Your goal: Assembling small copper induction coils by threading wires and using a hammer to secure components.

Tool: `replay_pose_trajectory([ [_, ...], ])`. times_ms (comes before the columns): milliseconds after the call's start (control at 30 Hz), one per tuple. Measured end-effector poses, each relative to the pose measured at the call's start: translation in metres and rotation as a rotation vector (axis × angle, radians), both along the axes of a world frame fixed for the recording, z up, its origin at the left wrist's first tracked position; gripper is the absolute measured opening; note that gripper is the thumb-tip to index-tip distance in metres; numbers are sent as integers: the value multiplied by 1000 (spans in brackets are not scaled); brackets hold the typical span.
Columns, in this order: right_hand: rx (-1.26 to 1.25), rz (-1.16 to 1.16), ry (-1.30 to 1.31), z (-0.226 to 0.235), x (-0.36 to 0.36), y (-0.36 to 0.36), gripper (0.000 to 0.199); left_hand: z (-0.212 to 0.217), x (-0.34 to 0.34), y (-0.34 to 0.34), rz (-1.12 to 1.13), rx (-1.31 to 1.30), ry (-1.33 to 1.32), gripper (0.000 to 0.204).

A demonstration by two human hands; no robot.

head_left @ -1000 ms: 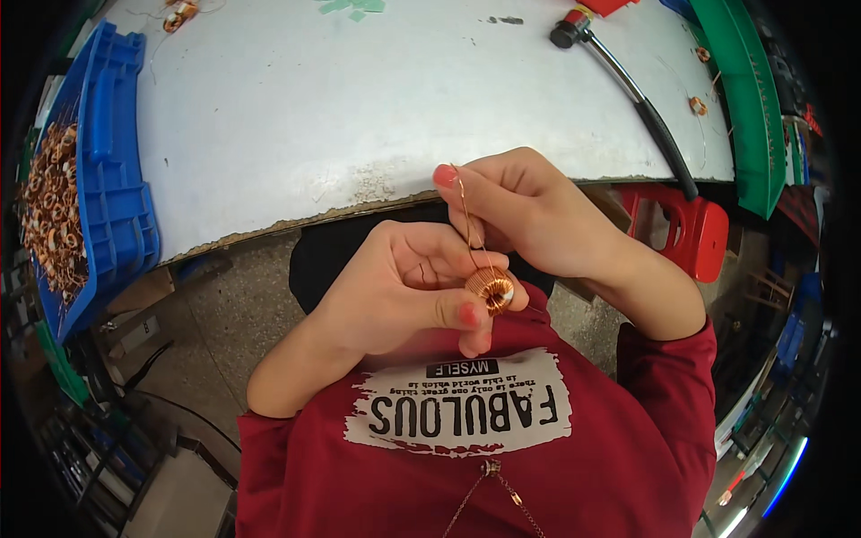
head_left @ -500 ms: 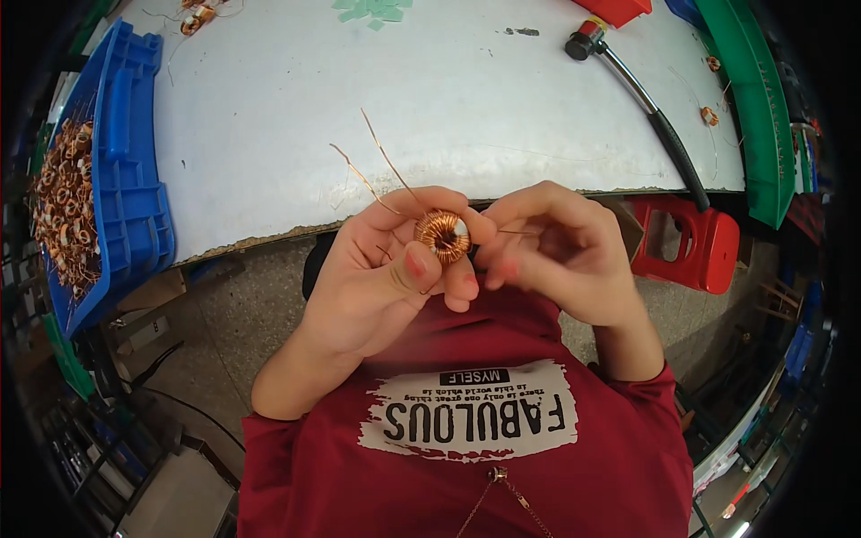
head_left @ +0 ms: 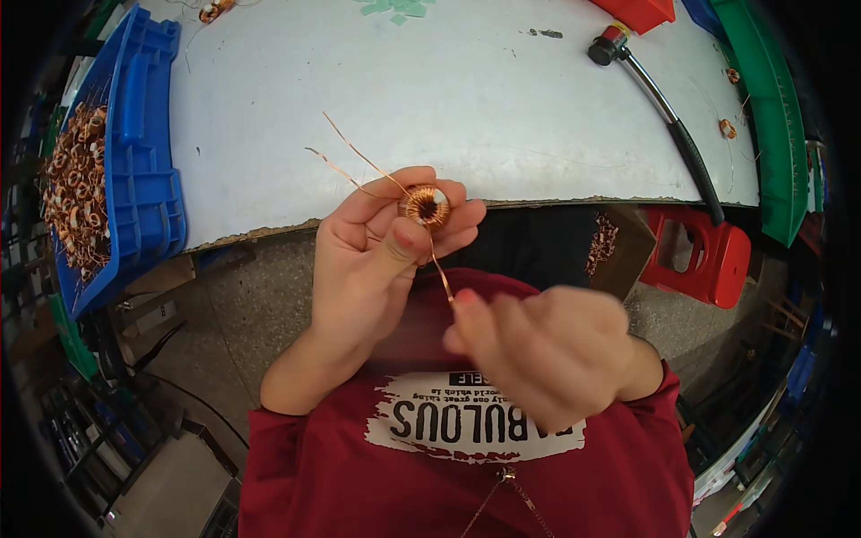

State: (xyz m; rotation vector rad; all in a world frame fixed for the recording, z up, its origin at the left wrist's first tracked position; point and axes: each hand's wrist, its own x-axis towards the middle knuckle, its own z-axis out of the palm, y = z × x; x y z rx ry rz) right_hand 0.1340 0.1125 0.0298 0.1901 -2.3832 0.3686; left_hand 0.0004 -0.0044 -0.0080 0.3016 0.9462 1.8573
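Observation:
Between the thumb and fingers of my left hand (head_left: 372,238) is a toroidal coil (head_left: 428,207), a ring wound with copper wire with a pale patch on its upper right. Two long wire ends stick out from it toward the upper left. Below the ring, a copper wire (head_left: 441,272) runs down to my right hand (head_left: 547,345), which pinches its end between thumb and forefinger. Motion blurs part of the right hand, held in front of my chest. Both hands are just off the table's near edge.
At the left stands a blue bin (head_left: 143,170) filled with wound coils (head_left: 79,193). A hammer (head_left: 668,112) lies on the white table (head_left: 359,99), beside a green tray (head_left: 762,108) and loose coils (head_left: 727,129). A red stool (head_left: 717,264) and a box (head_left: 628,242) are below the edge.
My right hand has moved down toward my chest, drawing the wire from beside the coil to below it. My left hand has shifted slightly up and left with the coil.

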Motion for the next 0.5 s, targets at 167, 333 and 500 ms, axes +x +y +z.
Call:
replay_pose_trajectory([
  [167,-213,-6,-5,-10,6,10,12,-8,0,-4,-40,86,-125,44],
  [333,67,-46,42,-37,12,3,14,-10,4,2,-72,183,-176,40],
  [500,132,-121,62,-52,12,7,15,0,3,4,-63,134,-36,38],
])
